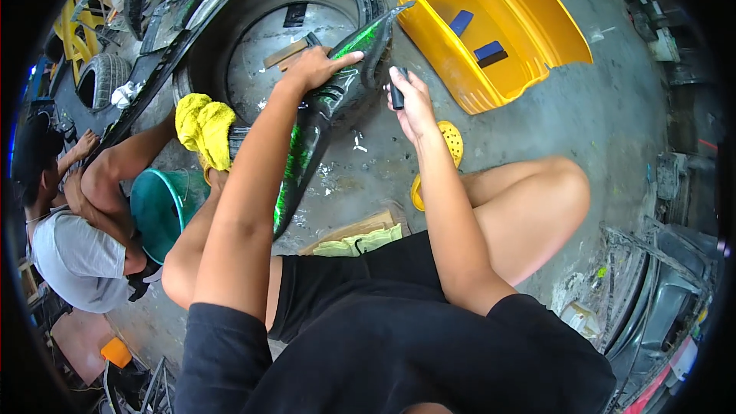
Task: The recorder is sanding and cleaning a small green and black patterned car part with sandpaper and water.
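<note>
A long, glossy black panel [307,142] with green streaks leans over the edge of a large tyre [207,38]. My left hand [316,67] grips the panel's upper part, thumb stretched across its face and the other fingers partly hidden at its far edge. Just right of the panel, my right hand [416,103] is closed around a small black block [396,89], held apart from the panel. A yellow cloth [204,129] hangs near the tyre, left of my left forearm.
A yellow plastic bin [529,80] with blue blocks [488,50] inside stands at the far right. Another person [80,238] sits at the left beside a green bucket [157,215]. Yellow clogs are on my feet. Car parts [659,299] lie at the right.
</note>
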A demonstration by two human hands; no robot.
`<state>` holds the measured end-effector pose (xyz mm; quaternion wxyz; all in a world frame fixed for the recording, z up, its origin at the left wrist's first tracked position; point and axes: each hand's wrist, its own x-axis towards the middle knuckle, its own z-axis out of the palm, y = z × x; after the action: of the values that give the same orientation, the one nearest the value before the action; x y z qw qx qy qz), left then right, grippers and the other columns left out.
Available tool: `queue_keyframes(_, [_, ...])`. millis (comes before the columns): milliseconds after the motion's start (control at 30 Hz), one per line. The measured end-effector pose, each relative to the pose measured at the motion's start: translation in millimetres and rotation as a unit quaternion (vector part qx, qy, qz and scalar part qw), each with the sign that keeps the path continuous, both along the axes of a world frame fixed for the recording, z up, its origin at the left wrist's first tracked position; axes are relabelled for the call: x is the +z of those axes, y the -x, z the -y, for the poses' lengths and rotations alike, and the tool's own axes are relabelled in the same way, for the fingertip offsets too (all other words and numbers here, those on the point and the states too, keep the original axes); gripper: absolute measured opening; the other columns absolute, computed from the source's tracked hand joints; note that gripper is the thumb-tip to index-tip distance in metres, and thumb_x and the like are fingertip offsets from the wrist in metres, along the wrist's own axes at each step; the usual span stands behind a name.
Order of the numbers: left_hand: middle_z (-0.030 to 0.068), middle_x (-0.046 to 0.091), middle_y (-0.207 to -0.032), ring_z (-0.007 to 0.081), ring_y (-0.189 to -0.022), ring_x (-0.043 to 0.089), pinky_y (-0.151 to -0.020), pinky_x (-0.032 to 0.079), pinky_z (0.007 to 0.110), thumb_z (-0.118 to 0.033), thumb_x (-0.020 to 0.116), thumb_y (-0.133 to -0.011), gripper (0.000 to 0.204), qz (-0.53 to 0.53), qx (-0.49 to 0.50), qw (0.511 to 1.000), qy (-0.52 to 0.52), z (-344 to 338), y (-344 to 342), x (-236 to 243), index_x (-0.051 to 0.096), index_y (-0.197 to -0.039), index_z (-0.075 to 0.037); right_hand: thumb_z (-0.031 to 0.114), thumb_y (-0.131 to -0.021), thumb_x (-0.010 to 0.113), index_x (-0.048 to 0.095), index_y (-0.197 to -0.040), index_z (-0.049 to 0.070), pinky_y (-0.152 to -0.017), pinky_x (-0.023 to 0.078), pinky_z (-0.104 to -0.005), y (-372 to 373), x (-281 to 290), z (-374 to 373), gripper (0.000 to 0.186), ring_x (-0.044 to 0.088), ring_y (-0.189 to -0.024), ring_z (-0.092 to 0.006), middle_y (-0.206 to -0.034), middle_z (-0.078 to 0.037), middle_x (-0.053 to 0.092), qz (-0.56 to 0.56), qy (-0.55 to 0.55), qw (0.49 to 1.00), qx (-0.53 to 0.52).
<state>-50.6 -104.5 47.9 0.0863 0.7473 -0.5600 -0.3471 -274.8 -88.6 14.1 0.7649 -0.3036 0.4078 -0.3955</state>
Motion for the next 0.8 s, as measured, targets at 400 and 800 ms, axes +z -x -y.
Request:
queue_keyframes(400, [0.0244,0.063,-0.119,0.0390,-0.114,0.059,-0.099,0.044,0.048,-0.084,0.046,-0.075,0.094,0.108,0.113,0.987,0.040,-31,25,-42,0.061,-0.127,-0.006,0.027,-0.089,0.067,0.066,-0.091,0.008,-0.050,0.038,-0.0238,-18,-30,-3,0.020,0.049,-0.061,-0.0056,-0.074,0.002,0.059,-0.217,0.082,0.972,-0.028])
queue_keyframes(800, [0.0270,0.062,-0.120,0.0377,-0.116,0.059,-0.099,0.044,0.044,-0.088,0.049,-0.066,0.105,0.042,0.121,0.989,-0.070,-17,16,-33,0.064,-0.114,0.005,0.011,-0.079,0.073,0.061,-0.078,0.000,-0.062,0.044,-0.0286,-51,-59,-3,0.017,0.054,-0.065,-0.0120,-0.068,-0.004,0.061,-0.352,0.259,0.887,-0.149])
